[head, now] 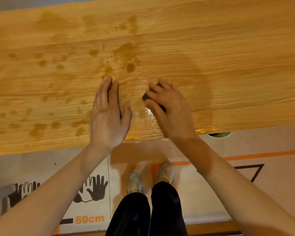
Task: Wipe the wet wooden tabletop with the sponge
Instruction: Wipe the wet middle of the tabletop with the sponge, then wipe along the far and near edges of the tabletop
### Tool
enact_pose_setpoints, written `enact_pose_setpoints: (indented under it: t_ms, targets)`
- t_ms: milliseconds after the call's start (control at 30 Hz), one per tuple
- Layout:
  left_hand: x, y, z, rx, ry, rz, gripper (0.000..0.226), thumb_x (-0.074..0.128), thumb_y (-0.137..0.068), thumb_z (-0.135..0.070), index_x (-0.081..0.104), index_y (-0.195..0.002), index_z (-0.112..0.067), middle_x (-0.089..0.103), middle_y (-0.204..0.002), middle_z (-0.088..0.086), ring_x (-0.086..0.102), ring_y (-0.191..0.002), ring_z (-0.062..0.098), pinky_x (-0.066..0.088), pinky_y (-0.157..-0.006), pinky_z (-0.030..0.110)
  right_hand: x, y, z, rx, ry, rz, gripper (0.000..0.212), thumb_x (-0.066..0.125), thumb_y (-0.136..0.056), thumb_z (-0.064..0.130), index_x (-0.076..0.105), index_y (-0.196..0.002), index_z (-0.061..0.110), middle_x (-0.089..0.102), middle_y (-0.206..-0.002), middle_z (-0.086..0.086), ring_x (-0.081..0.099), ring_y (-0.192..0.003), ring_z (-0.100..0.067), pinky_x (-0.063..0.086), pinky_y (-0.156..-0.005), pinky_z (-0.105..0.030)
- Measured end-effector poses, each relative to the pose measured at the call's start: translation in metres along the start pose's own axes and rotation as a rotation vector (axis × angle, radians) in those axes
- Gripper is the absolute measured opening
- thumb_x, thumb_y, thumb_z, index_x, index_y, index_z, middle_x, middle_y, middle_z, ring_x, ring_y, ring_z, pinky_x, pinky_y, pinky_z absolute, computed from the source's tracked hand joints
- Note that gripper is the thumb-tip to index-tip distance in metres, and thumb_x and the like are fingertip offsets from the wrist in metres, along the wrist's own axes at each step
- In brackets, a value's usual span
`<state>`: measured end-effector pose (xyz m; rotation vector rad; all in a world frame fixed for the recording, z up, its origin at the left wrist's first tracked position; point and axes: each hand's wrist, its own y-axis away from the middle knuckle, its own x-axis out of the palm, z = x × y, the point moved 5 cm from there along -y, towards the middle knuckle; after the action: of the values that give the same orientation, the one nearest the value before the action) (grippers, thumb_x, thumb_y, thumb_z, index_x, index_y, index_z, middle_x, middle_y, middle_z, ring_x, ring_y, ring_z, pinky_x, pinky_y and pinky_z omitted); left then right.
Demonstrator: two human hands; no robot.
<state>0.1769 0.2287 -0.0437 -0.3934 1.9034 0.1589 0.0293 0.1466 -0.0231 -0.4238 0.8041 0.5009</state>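
Two hands over wet tabletop (211, 48): right grip (167, 103) curled round dark sponge (146, 97) beneath; left grip (107, 109) flat, empty.

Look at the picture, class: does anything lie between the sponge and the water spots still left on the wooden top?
Yes, towards the left. The right hand grips the dark sponge; the left hand lies beside it, between sponge and left-side water spots. Nothing visible blocks the spots farther ahead on the wooden tabletop.
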Motion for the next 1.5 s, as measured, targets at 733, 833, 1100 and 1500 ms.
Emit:
enact_pose_setpoints:
  t_ms: [733,833,1100,1500]
  targets:
    - [0.0,-0.004,0.002,0.067,-0.047,0.008,0.063,0.032,-0.108,-0.038,0.025,-0.155,0.004,0.02,-0.164,0.02,0.017,-0.153,0.035,0.019,-0.125,0.05,-0.054,0.096,-0.046,0.161,0.031,-0.144,0.031,0.058,-0.095,0.021,0.065,-0.123,0.008,0.059,-0.135,-0.009,0.047,-0.134,-0.022,0.035,-0.114,-0.043]
    - [0.0,-0.003,0.0,0.062,-0.041,-0.002,0.062,0.035,-0.107,-0.034,0.025,-0.154,0.005,0.019,-0.164,0.022,0.015,-0.154,0.036,0.016,-0.126,0.049,-0.12,0.118,-0.1,0.52,0.062,-0.426,0.031,0.056,-0.097,0.022,0.065,-0.124,0.009,0.057,-0.136,-0.007,0.046,-0.135,-0.015,0.033,-0.115,-0.037]
    - [0.001,-0.004,0.001,0.067,-0.044,-0.03,0.063,0.037,-0.106,-0.035,0.025,-0.155,0.003,0.022,-0.162,0.021,0.021,-0.151,0.038,0.02,-0.123,0.046,-0.034,0.103,-0.014,0.086,0.063,-0.233,0.027,0.056,-0.096,0.009,0.065,-0.12,0.002,0.062,-0.129,-0.013,0.05,-0.13,-0.025,0.036,-0.113,-0.04]
    - [0.0,-0.001,0.003,0.039,-0.033,-0.045,0.065,0.033,-0.104,-0.042,0.027,-0.155,-0.003,0.024,-0.162,0.015,0.023,-0.15,0.03,0.025,-0.12,0.039,-0.084,0.132,-0.091,0.11,-0.018,-0.097,0.043,0.032,-0.104,0.015,0.039,-0.144,0.003,0.033,-0.154,-0.013,0.022,-0.147,-0.026,0.017,-0.122,-0.036]
